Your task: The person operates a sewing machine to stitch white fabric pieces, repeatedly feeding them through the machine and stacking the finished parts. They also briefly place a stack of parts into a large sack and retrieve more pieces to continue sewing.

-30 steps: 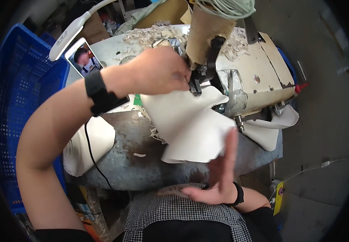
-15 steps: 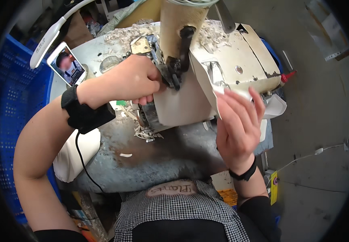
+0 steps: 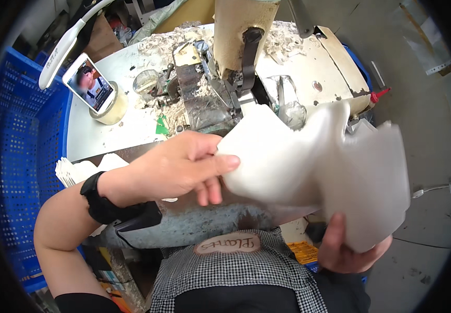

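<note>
A large off-white, flexible sheet piece, cut with curved edges, spans between my hands in front of the machine. My left hand pinches its left edge, thumb on top. My right hand grips the lower edge of the sheet's right part, which bends over and is smeared by motion. Just beyond the sheet stands a cream machine with an upright column, a black lever and a metal foot. The sheet's far corner is close to the foot; I cannot tell whether they touch.
Pale scraps litter the machine bed and table. A phone leans on a round container beneath a white lamp. More white pieces lie left of my forearm. A blue crate stands at the left.
The sheet has come away from beneath the machine's foot toward me and now lies spread out. My left hand has moved nearer; my right hand has moved nearer and rightward.
</note>
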`<action>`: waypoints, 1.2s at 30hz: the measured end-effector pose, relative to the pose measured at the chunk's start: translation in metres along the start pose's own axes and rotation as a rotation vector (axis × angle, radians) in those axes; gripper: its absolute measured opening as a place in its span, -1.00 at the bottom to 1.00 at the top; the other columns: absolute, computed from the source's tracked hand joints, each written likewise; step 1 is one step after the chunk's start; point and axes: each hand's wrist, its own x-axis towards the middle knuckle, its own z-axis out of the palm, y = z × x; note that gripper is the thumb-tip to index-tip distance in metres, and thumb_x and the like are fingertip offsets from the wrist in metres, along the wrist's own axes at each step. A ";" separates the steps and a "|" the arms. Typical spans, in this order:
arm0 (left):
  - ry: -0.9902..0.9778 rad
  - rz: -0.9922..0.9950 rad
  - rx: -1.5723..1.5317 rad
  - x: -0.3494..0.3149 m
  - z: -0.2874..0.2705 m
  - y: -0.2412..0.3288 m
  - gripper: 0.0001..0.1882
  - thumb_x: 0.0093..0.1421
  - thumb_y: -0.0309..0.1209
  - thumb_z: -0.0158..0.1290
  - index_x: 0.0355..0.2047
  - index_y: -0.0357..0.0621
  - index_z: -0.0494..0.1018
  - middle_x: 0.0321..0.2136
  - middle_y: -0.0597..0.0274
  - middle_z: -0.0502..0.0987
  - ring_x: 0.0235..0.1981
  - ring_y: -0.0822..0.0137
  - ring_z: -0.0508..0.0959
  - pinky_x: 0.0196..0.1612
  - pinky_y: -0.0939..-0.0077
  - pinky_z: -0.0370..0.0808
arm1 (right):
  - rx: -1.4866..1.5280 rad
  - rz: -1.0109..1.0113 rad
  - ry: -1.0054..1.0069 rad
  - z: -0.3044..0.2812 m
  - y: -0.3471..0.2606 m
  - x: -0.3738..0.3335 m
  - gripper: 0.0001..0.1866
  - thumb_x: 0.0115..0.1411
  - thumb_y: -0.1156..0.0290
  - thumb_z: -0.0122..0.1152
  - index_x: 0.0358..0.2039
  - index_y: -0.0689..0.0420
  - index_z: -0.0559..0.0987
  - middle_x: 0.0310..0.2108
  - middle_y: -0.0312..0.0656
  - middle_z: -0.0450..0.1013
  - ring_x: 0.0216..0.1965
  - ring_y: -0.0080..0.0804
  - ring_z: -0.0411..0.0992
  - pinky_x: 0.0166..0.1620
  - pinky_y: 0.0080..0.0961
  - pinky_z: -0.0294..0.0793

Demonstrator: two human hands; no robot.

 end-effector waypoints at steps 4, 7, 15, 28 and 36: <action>0.153 -0.070 0.214 -0.008 -0.016 0.011 -0.67 0.28 -0.23 0.03 -0.50 -0.25 0.40 -0.79 0.33 0.44 -0.80 0.56 0.43 -0.71 0.74 0.28 | 0.140 0.155 -0.520 -0.011 -0.010 -0.007 -0.78 -0.08 0.57 0.32 -0.35 0.23 0.57 -0.43 -0.10 0.52 -0.50 -0.20 0.52 -0.43 -0.46 0.50; 0.208 -0.100 0.300 -0.006 -0.027 0.005 -0.65 0.27 -0.24 0.05 -0.57 -0.21 0.38 -0.80 0.36 0.41 -0.81 0.58 0.41 -0.73 0.74 0.24 | 0.286 0.180 -0.427 0.011 -0.003 -0.033 -0.75 -0.07 0.55 0.38 -0.35 0.26 0.52 -0.49 -0.09 0.52 -0.61 -0.24 0.49 -0.55 -0.51 0.45; 0.263 -0.091 0.358 -0.008 -0.046 0.012 -0.64 0.23 -0.20 0.06 -0.59 -0.21 0.42 -0.80 0.36 0.39 -0.80 0.58 0.37 -0.72 0.70 0.23 | 0.326 0.120 -0.203 0.045 -0.008 -0.022 -0.74 -0.07 0.56 0.39 -0.38 0.31 0.48 -0.53 -0.07 0.49 -0.65 -0.26 0.46 -0.58 -0.55 0.42; 0.342 0.027 0.454 -0.008 -0.019 0.021 -0.76 0.16 -0.38 0.12 -0.55 -0.31 0.47 -0.67 0.29 0.51 -0.73 0.56 0.45 -0.64 0.69 0.37 | -0.163 -0.043 -0.125 0.011 0.027 0.004 -0.75 -0.09 0.60 0.34 -0.42 0.28 0.44 -0.54 -0.02 0.44 -0.64 -0.20 0.42 -0.57 -0.47 0.42; 1.052 0.267 1.131 -0.113 -0.021 -0.040 -0.72 0.04 -0.61 0.09 -0.18 -0.33 0.45 -0.14 -0.02 0.49 -0.11 0.16 0.50 -0.08 0.38 0.40 | 0.301 0.575 0.734 -0.090 0.093 -0.026 -0.79 0.26 0.42 0.09 -0.15 0.26 0.42 -0.15 -0.07 0.46 -0.13 -0.35 0.45 -0.04 -0.46 0.45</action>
